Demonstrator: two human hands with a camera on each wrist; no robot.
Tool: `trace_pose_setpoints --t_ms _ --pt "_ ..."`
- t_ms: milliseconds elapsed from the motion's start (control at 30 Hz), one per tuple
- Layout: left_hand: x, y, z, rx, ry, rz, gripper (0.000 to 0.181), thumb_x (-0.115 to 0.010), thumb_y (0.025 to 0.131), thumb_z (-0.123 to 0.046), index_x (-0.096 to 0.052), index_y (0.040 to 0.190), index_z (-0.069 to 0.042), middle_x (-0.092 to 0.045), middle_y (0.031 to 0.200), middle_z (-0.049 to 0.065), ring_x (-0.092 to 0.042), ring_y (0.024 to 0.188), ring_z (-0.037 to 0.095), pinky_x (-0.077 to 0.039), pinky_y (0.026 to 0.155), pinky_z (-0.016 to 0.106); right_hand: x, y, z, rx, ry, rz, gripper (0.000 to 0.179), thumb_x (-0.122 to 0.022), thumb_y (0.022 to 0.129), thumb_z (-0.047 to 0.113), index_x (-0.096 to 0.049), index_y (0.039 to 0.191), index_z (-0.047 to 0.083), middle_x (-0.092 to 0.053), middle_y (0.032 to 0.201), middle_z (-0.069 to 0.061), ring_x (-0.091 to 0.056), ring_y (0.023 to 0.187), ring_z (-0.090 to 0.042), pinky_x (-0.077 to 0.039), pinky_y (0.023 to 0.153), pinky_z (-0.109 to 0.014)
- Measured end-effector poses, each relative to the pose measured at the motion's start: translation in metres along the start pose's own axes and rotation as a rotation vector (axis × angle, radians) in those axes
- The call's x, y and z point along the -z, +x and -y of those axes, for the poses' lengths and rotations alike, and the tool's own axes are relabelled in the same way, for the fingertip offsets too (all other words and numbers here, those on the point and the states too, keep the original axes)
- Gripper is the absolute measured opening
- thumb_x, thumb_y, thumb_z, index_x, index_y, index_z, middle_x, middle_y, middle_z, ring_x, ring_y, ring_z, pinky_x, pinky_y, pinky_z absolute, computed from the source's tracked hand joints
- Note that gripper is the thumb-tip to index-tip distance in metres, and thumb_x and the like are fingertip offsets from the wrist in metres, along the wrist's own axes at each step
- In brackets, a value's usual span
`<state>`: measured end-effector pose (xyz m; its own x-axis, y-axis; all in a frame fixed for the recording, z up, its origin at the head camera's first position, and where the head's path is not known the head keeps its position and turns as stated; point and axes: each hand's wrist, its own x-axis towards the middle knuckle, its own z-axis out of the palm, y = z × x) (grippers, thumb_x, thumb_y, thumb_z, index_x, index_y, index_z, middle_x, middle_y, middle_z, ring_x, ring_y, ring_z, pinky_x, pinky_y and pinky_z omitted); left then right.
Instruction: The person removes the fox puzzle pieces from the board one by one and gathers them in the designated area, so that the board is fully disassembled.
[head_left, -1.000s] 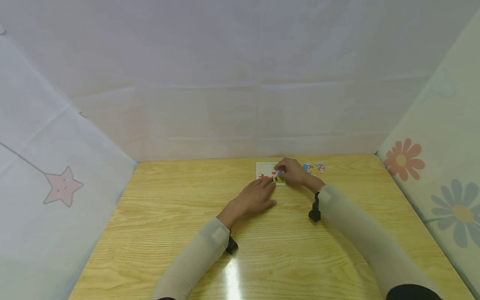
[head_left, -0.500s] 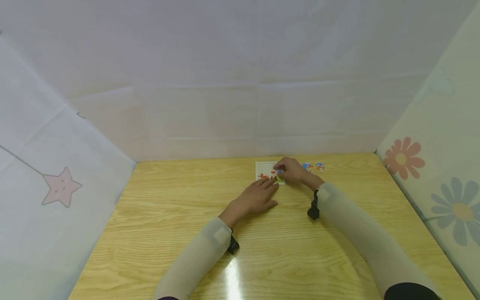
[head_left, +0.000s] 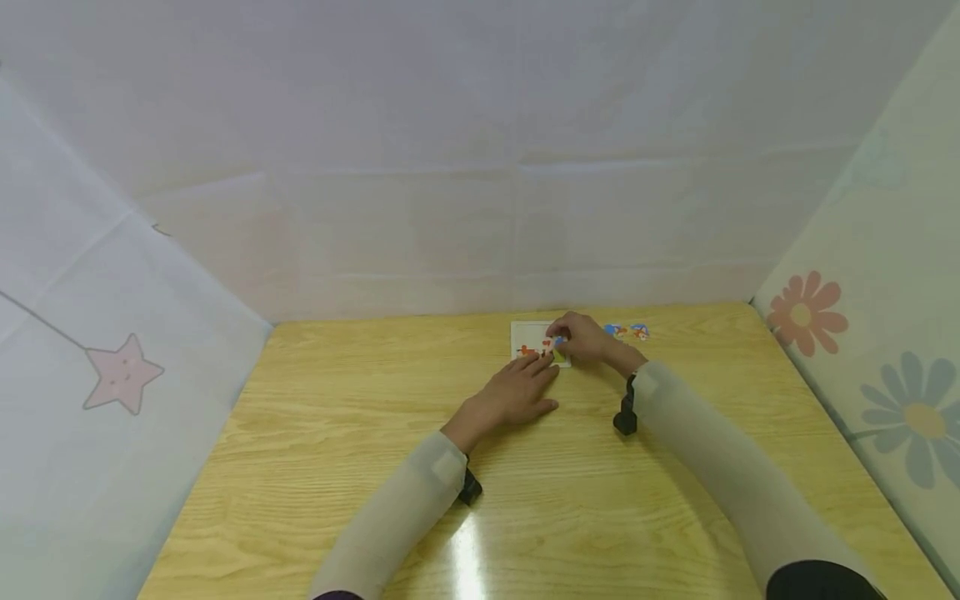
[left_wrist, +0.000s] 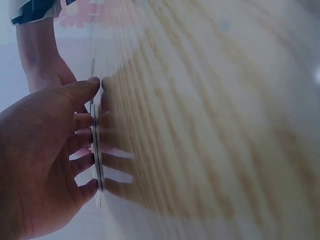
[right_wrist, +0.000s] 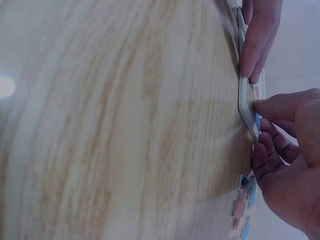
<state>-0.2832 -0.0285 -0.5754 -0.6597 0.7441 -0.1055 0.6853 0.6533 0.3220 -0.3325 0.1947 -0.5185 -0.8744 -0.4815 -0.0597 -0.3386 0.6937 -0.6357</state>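
Note:
A white-framed jigsaw board (head_left: 530,329) with red, green and blue pictures lies flat near the table's far edge. My left hand (head_left: 513,393) rests its straight fingertips on the board's near edge; the left wrist view shows its fingers spread along the thin board (left_wrist: 96,150). Over the board's right side, my right hand (head_left: 590,342) pinches a green-and-blue puzzle piece (head_left: 558,355) between thumb and fingers. In the right wrist view the thumb touches the green part, while other fingers curl by the board's edge (right_wrist: 243,102). The fingers partly hide the piece.
Several loose puzzle pieces (head_left: 639,332) lie just right of the board, also visible as jigsaw pieces (right_wrist: 240,204) in the right wrist view. The wooden table (head_left: 360,417) meets a white cloth backdrop (head_left: 397,242) at its far edge.
The left hand has shifted slightly right along the board's edge. The right hand stays at the same piece, which now sits a little farther right.

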Motion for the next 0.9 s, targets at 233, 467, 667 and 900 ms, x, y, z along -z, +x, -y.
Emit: trace_pose_setpoints --t_ms 233,467,667,900 --pt "0.008 -0.004 -0.005 0.021 0.02 0.017 0.08 -0.052 0.106 -0.062 -0.029 0.169 -0.019 -0.015 0.178 0.002 -0.011 0.164 0.028 -0.01 0.133 0.051 0.0 0.001 0.002 0.0 0.0 -0.002 0.029 -0.067 0.102 0.0 -0.068 0.131 -0.005 -0.065 0.13 -0.021 -0.062 0.122 -0.039 -0.053 0.104 -0.053" --pt "0.0 -0.002 0.0 0.007 -0.033 -0.006 0.081 -0.056 0.105 -0.061 -0.03 0.169 -0.018 -0.015 0.178 0.002 -0.01 0.165 0.028 -0.008 0.133 0.05 -0.004 0.002 -0.002 0.002 0.013 -0.026 0.029 -0.069 0.101 0.001 -0.069 0.129 -0.002 -0.067 0.127 -0.018 -0.063 0.116 -0.034 -0.053 0.101 -0.05" --pt "0.007 -0.005 -0.006 0.027 -0.017 0.003 0.081 -0.057 0.104 -0.062 -0.031 0.168 -0.019 -0.015 0.178 0.002 -0.012 0.164 0.027 -0.011 0.133 0.051 -0.007 0.001 -0.005 -0.012 0.064 -0.062 0.027 -0.07 0.1 0.001 -0.068 0.127 0.001 -0.068 0.122 -0.015 -0.063 0.11 -0.031 -0.054 0.097 -0.049" --pt "0.006 -0.005 -0.007 0.037 -0.03 -0.004 0.081 -0.057 0.104 -0.062 -0.032 0.168 -0.02 -0.015 0.178 0.0 -0.011 0.165 0.027 -0.01 0.132 0.052 -0.01 0.0 -0.007 0.033 0.054 -0.089 0.026 -0.07 0.099 -0.002 -0.067 0.125 0.002 -0.069 0.11 -0.013 -0.064 0.099 -0.027 -0.054 0.087 -0.043"
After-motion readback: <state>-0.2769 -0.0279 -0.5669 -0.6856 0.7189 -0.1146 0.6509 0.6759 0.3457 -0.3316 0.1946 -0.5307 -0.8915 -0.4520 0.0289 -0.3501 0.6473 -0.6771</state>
